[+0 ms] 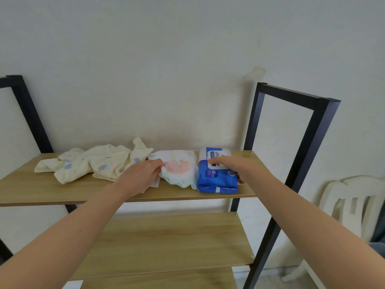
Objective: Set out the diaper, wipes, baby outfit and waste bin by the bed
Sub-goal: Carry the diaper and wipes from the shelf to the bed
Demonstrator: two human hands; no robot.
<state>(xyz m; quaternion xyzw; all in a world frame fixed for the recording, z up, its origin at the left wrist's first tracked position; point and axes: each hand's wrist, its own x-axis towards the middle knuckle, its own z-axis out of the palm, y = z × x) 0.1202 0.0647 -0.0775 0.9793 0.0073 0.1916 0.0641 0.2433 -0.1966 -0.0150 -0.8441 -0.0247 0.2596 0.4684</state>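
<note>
The fingers [159,163] of the left hand [141,174] are curled onto the near left edge of the diaper [179,170], which is pinched there. The right hand [231,165] is laid over the top of the blue wipes pack [214,178], its thumb on the top face and its fingers wrapped down the far right side. Diaper and wipes are set side by side, touching, on the top shelf [62,192]. The cream baby outfit [93,163] is spread just left of the diaper. A white chair [354,205] is seen at the right.
</note>
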